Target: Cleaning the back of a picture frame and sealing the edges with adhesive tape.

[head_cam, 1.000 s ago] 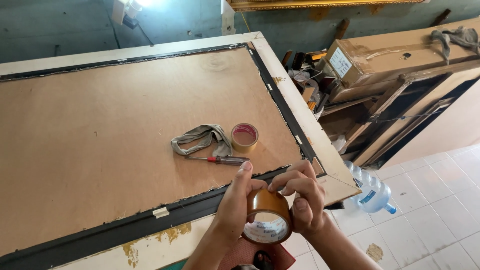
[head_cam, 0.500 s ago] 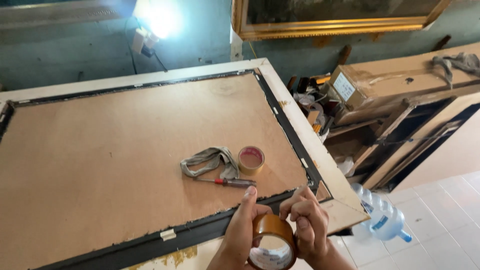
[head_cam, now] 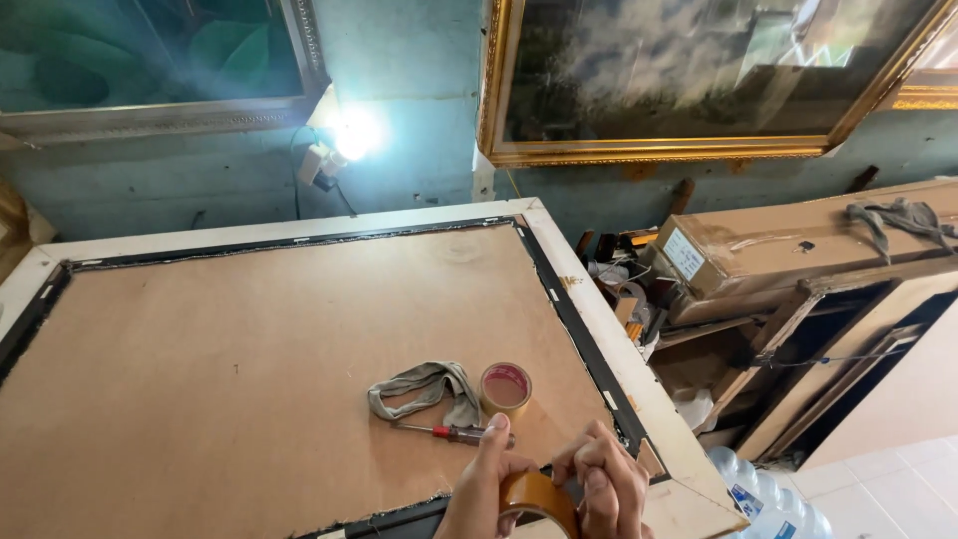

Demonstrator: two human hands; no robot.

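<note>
We hold a brown tape roll (head_cam: 539, 499) over the near edge of the big frame back (head_cam: 249, 399). Our left hand (head_cam: 484, 489) grips it; our right hand (head_cam: 604, 484) has its fingers (head_cam: 584, 469) pinched together on it, maybe feeling for the end. A second roll (head_cam: 506, 387), rag (head_cam: 424, 391) and screwdriver (head_cam: 454, 432) lie close by.

I see a teal wall (head_cam: 419, 170) at twelve o'clock, a gold-framed painting (head_cam: 699, 80) at one, a silver-framed picture (head_cam: 150, 60) at eleven, a glaring lamp (head_cam: 354, 132) between them, cluttered wooden shelves (head_cam: 798, 329) at three, white floor tiles (head_cam: 898, 489) at four.
</note>
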